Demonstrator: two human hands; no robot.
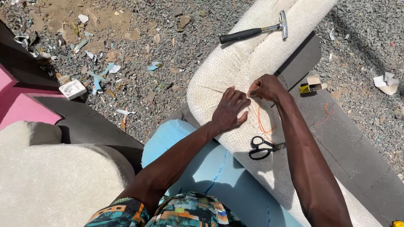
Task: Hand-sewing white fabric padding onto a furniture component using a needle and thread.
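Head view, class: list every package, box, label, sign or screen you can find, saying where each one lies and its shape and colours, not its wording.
Small box: on the dark board right of the cream upholstered roll, past the right hand; open, tan flaps, yellow and black side.
White tray: on the gravel at left, squarish, shallow, moulded.
Crumpled pale card: gravel, far right edge.
No signs or screens.

Bare arms — patterned shorts (185, 212) in teal, orange, black.

Orange thread (261, 120) loops loosely over the cream upholstered roll (235, 63) (lying diagonally).
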